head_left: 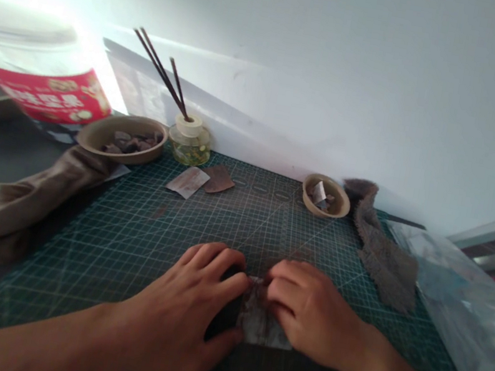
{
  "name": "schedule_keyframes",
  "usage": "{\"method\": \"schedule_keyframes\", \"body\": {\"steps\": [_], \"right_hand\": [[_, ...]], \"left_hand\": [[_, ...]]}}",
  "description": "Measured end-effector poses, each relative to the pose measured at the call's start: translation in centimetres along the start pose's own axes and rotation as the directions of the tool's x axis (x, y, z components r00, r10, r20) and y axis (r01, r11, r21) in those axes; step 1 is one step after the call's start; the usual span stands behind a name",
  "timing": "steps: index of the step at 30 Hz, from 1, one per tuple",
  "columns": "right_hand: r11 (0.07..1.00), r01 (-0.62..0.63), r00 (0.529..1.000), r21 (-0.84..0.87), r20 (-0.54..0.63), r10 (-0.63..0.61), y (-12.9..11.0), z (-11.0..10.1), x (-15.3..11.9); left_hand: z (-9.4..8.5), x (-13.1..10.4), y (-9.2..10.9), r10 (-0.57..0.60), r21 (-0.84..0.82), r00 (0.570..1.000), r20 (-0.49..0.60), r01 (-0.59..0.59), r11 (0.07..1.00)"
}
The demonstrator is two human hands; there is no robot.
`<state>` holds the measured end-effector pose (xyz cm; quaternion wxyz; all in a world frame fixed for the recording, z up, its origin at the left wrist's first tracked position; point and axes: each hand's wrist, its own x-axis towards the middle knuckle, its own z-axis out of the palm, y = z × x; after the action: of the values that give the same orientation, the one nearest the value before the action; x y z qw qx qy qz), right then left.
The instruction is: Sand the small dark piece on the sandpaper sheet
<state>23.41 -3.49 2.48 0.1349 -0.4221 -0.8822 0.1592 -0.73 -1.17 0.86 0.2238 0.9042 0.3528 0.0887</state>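
Observation:
A small greyish, brown-stained sheet point(259, 328), perhaps sandpaper, lies on the green cutting mat point(222, 225) between my hands. My left hand point(202, 311) arches over the mat, its index fingertip at the sheet's upper left corner and its thumb at the lower left edge, pinning it. Fingers curled together, my right hand point(309, 310) rests on the sheet's right side. Whatever its fingertips hold, if anything, is hidden. Beyond the hands lie a pale stained sheet point(188, 182) and a brown sheet point(219, 179), side by side.
Two tan bowls hold small pieces: one point(89, 137) at left, one point(345, 208) at right. A reed diffuser point(190, 144) and a red-labelled jar point(54, 93) stand at back left. A brown cloth point(14, 216) lies left; a grey rag point(386, 266) and plastic bag point(468, 311) right.

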Motion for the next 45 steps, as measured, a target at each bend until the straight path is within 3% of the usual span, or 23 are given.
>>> {"method": "schedule_keyframes", "body": {"steps": [2,5,8,10,13,17,21,25,27,29,31,33,35,38,42,45], "right_hand": [[1.0,-0.013,1.0,-0.004,0.021,0.013,0.03,0.0,0.11],[0.997,0.072,0.989,0.02,0.128,-0.074,-0.14,-0.11,0.07],[0.999,-0.026,0.999,-0.024,0.019,0.027,-0.31,-0.24,-0.08],[0.998,-0.062,0.997,-0.023,0.037,0.063,-0.3,-0.34,-0.19],[0.999,0.044,0.988,0.022,0.146,-0.046,-0.2,-0.27,-0.26],[0.998,-0.06,0.998,-0.027,0.006,0.06,-0.04,-0.2,-0.17],[0.999,0.041,0.986,0.009,0.162,-0.042,-0.08,-0.45,-0.11],[0.997,-0.06,0.998,-0.051,0.013,0.061,0.0,-0.6,-0.04],[0.998,-0.042,0.995,-0.048,0.088,0.046,-0.06,-0.72,-0.08],[0.999,0.047,0.982,-0.013,0.182,-0.044,-0.18,-0.73,-0.11],[0.999,0.045,0.993,-0.023,0.113,-0.042,-0.21,-0.63,-0.09],[0.998,-0.032,0.999,-0.06,0.012,0.033,-0.16,-0.52,-0.08],[0.998,-0.034,0.998,-0.048,0.055,0.037,-0.17,-0.43,-0.15],[0.998,0.07,0.987,0.002,0.144,-0.07,-0.34,-0.17,-0.25],[0.997,-0.015,0.999,-0.069,-0.033,0.013,-0.22,0.03,-0.02],[0.998,0.057,0.994,-0.029,0.097,-0.054,-0.13,-0.08,0.14]], "left_hand": [[0.0,-0.01,0.01,-0.012,0.002,1.0,-0.004,0.012,1.0],[-0.02,-0.05,0.07,-0.022,-0.011,1.0,0.006,0.022,1.0],[-0.04,-0.06,0.15,-0.023,-0.021,1.0,0.009,0.024,1.0],[-0.07,-0.05,0.21,-0.029,-0.018,1.0,0.003,0.029,0.999],[-0.2,-0.01,0.27,-0.031,-0.021,0.999,0.005,0.031,0.999],[-0.38,0.0,0.29,-0.035,-0.021,0.999,0.007,0.035,0.999],[-0.26,-0.01,0.29,-0.027,-0.009,1.0,-0.004,0.027,1.0],[-0.07,0.03,0.24,-0.012,0.01,1.0,-0.025,0.012,1.0],[-0.06,0.06,0.2,-0.015,0.011,0.999,-0.029,0.015,1.0],[-0.1,0.07,0.17,-0.019,0.004,1.0,-0.015,0.019,1.0],[-0.12,0.07,0.16,-0.014,0.0,1.0,-0.008,0.014,1.0],[-0.1,0.04,0.17,-0.008,0.007,1.0,-0.021,0.008,1.0],[-0.06,0.0,0.19,-0.01,0.011,0.999,-0.033,0.011,1.0],[-0.02,-0.03,0.18,-0.01,0.007,1.0,-0.024,0.01,1.0],[-0.1,0.03,0.14,0.004,0.023,1.0,-0.028,-0.004,1.0],[-0.2,0.07,0.18,-0.009,0.019,1.0,-0.023,0.01,1.0]]}}
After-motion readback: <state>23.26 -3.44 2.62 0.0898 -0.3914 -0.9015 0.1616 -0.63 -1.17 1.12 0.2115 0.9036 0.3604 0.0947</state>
